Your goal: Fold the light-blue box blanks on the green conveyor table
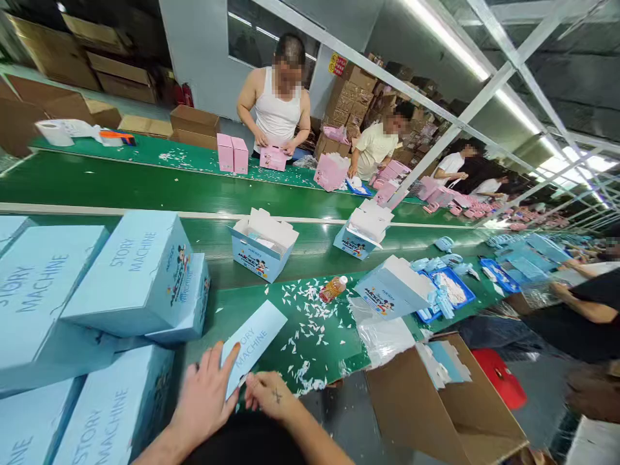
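A light-blue box (254, 342) printed "STORY MACHINE" stands near me at the edge of the green work surface, its top panel facing up. My left hand (206, 391) is closed on its left near side, with the index finger over the top panel and the thumb at the near end. At the near right corner my right hand (272, 395) has its fingers curled in a pinch. Whatever those fingertips hold is too small to make out. White paper scraps (310, 329) lie scattered to the right of the box.
Stacked blue boxes (130, 271) rise on the left. Open blue boxes (265, 248) stand on the conveyor (217, 236). A drink bottle (333, 289) lies among the scraps. An open carton (407, 400) sits at lower right. Co-workers handle pink boxes (272, 158) across the line.
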